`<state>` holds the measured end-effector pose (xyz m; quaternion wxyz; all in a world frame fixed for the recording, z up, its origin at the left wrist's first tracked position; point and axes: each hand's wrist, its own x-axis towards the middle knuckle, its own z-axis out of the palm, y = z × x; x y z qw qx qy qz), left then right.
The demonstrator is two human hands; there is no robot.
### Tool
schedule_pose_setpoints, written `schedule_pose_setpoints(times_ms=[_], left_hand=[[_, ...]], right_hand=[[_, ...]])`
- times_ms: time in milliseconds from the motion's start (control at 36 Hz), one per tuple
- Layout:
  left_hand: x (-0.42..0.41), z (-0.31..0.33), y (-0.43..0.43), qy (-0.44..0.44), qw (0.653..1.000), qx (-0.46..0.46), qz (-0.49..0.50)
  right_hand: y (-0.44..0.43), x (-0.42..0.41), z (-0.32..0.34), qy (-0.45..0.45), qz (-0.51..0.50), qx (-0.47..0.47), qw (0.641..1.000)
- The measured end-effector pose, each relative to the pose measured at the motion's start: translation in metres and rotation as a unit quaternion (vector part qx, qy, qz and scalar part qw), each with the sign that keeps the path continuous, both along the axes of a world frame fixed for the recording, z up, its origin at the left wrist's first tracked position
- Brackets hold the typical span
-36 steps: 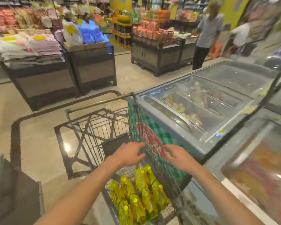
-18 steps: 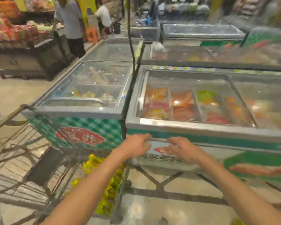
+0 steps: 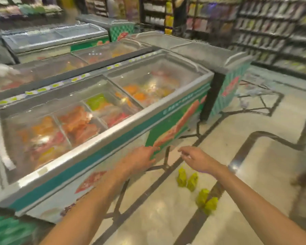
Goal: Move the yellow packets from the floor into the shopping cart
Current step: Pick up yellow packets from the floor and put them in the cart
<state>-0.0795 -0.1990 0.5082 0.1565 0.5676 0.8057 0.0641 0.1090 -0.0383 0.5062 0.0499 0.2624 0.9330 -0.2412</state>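
Several yellow packets lie on the shiny floor to the lower right: one pair point(image 3: 186, 178) just below my right hand and a second pair point(image 3: 206, 200) nearer to me. My left hand point(image 3: 140, 159) is stretched forward in front of the freezer's side, fingers loosely spread, holding nothing. My right hand point(image 3: 198, 159) hovers above the first pair of packets, palm down, fingers apart and empty. The shopping cart is out of view. The picture is blurred by motion.
A long glass-topped chest freezer point(image 3: 113, 128) full of orange and red packs fills the left and centre. More freezers point(image 3: 193, 48) stand behind it. Stocked shelves point(image 3: 272, 32) line the right. A person point(image 3: 179, 15) stands far back. Open floor point(image 3: 254, 165) lies to the right.
My view has swung right, from the cart with yellow packets past the freezers to the floor. The cart has left the view and the packets on the floor have appeared. Both hands stay outstretched and empty.
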Motion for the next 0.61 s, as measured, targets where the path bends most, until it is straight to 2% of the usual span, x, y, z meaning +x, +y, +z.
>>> schedule_pose_setpoints(times_ms=[306,611], left_hand=[[0.087,-0.025,0.164,-0.038,0.992,-0.023,-0.115],[0.107,-0.055,0.237,-0.016,0.990,-0.054,-0.129]], right_hand=[[0.121,0.127,-0.021,-0.001,-0.134,-0.015,0.991],[0.166,0.154,-0.057,0.004,-0.222,-0.058,0.973]])
